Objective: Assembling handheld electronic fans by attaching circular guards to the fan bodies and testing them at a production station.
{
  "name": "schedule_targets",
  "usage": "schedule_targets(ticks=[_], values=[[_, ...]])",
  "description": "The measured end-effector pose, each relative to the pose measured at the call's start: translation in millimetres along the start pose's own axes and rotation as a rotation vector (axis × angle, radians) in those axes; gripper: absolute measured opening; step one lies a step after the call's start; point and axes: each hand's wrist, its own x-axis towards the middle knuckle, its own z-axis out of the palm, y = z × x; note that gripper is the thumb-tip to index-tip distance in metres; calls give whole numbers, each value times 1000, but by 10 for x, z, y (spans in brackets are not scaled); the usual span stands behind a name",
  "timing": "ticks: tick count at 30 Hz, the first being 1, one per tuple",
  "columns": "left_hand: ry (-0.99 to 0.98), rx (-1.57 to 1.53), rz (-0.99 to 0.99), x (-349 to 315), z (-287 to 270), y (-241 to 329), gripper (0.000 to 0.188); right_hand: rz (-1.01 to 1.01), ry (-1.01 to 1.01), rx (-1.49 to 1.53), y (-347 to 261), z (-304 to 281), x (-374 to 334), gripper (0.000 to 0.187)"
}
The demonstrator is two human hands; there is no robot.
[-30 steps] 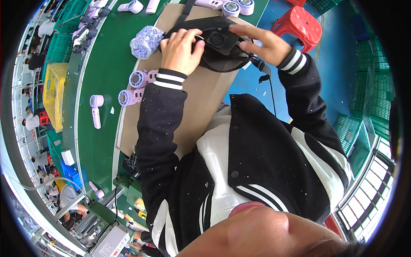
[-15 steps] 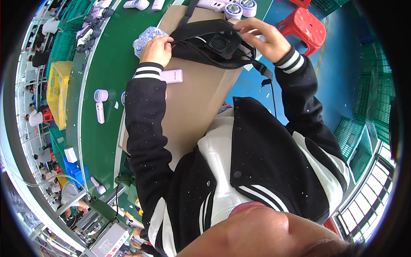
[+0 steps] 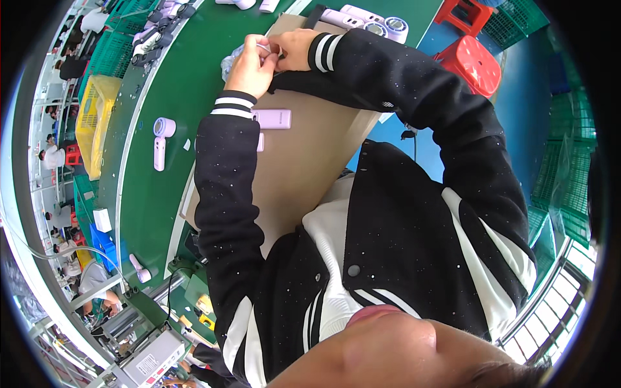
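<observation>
Near the top centre of the frame, the left hand (image 3: 251, 64) and right hand (image 3: 292, 48) meet—both closed, pinching a crinkled clear plastic bag (image 3: 234, 63) over the brown worktop (image 3: 310, 155). Bagging looks just begun—a lilac device (image 3: 272, 119) lies unbagged below.

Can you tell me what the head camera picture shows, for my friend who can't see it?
Two hands, the left hand and the right hand, meet over a crinkly clear bag at the far end of a brown board. A small lilac fan lies on the green table nearby.
</observation>
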Motion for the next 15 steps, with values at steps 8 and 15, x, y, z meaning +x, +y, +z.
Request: schedule_targets(ticks=[8, 15], values=[[169, 202, 204, -217, -67, -512, 24, -27, 17, -63, -137, 231, 54, 14], [3, 336, 161, -246, 107, -548, 13, 33, 86, -177, -184, 25, -150, 15]])
